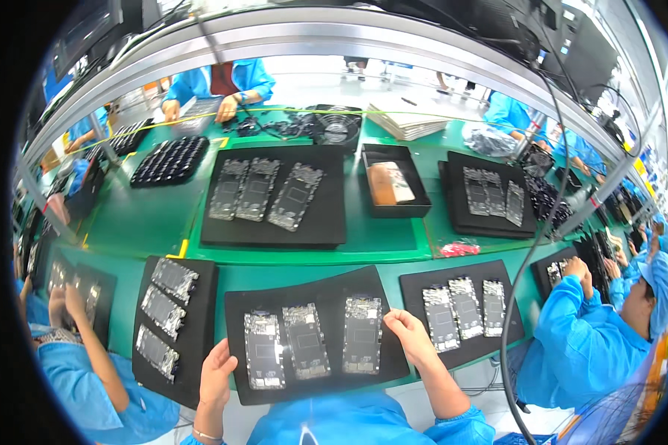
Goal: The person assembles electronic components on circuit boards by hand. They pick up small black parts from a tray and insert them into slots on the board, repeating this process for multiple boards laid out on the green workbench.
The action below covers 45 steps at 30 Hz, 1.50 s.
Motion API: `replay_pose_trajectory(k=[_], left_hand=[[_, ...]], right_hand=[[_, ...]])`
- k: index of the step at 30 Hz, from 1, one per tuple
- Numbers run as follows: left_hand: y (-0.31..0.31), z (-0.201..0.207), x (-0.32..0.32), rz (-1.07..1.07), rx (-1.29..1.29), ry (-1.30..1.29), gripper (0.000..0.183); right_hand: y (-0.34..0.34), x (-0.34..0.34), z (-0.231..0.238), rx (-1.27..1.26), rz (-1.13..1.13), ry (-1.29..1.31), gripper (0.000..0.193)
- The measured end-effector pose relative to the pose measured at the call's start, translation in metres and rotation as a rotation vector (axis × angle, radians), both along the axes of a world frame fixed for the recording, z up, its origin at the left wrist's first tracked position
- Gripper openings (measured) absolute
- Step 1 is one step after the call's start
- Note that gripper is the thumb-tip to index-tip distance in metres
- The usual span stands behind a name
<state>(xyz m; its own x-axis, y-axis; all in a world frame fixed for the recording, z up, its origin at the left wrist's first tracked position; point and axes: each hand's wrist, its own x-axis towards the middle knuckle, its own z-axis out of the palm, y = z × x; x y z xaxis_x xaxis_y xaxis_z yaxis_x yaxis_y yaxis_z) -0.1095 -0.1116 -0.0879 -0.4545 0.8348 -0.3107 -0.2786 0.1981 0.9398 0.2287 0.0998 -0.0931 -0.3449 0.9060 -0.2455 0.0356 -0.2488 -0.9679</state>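
A black foam pad (pixel 323 297) is in front of me with its right side angled up, bearing three separate narrow circuit boards: left board (pixel 264 352), middle board (pixel 306 343) and right board (pixel 362 337). My left hand (pixel 217 372) is closed on the pad's left edge, thumb at the rim and other fingers partly hidden. At the opposite edge my right hand (pixel 411 335) pinches the pad beside the right board. Neither hand appears to touch a board.
A left pad (pixel 185 356) and a right pad (pixel 416 297) each carry three boards. Across the green bench (pixel 382 236) are more pads and an open black box (pixel 365 170). A dark cable (pixel 513 297) hangs at right. Co-workers in blue sit on both sides and opposite.
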Motion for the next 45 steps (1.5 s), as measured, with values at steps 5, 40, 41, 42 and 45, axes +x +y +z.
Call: replay_pose_trajectory(k=[5, 40, 41, 42, 45], left_hand=[[0.039, 0.034, 0.063, -0.080, -0.022, -0.095, 0.065], [-0.119, 0.015, -0.002, -0.055, -0.262, -0.369, 0.045], [-0.108, 0.009, 0.019, -0.064, -0.313, -0.431, 0.043], [-0.090, 0.005, 0.038, -0.057, -0.282, -0.536, 0.040], [-0.040, -0.018, 0.082, -0.045, -0.217, -0.718, 0.036]], right_hand=[[0.013, 0.063, 0.055, 0.400, 0.006, -0.390, 0.015], [0.008, 0.021, 0.053, 0.657, 0.040, -0.272, 0.005], [0.021, 0.026, 0.051, 0.688, -0.002, -0.333, 0.006], [0.035, 0.031, 0.049, 0.703, -0.044, -0.411, 0.007], [0.089, 0.048, 0.043, 0.825, -0.172, -0.501, 0.012]])
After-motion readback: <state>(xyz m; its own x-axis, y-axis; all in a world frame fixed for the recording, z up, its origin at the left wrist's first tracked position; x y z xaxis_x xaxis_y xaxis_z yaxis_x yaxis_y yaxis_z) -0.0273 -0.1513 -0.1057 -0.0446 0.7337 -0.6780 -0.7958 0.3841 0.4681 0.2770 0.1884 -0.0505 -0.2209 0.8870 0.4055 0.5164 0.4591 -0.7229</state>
